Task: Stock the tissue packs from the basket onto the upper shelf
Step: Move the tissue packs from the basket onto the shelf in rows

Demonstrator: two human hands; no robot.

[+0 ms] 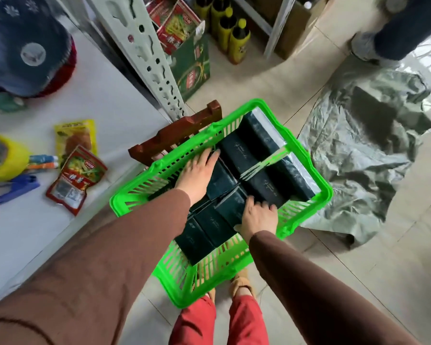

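Note:
A bright green plastic basket (pixel 306 155) stands on a brown stool, filled with several dark green tissue packs (pixel 237 150). My left hand (pixel 197 173) lies flat on the packs at the basket's left side, fingers spread over one pack. My right hand (pixel 258 217) curls around the near edge of a pack (pixel 228 207) in the middle of the basket. The white upper shelf (pixel 105 108) lies to the left of the basket at about hand height.
On the shelf sit red and yellow snack pouches (pixel 76 179), a yellow tape roll (pixel 3 158), blue tools and folded knit hats (pixel 23 46). A perforated shelf post (pixel 147 56) rises behind. A crumpled grey-green sheet (pixel 358 150) covers the floor at right. Another person's legs (pixel 393 28) stand far right.

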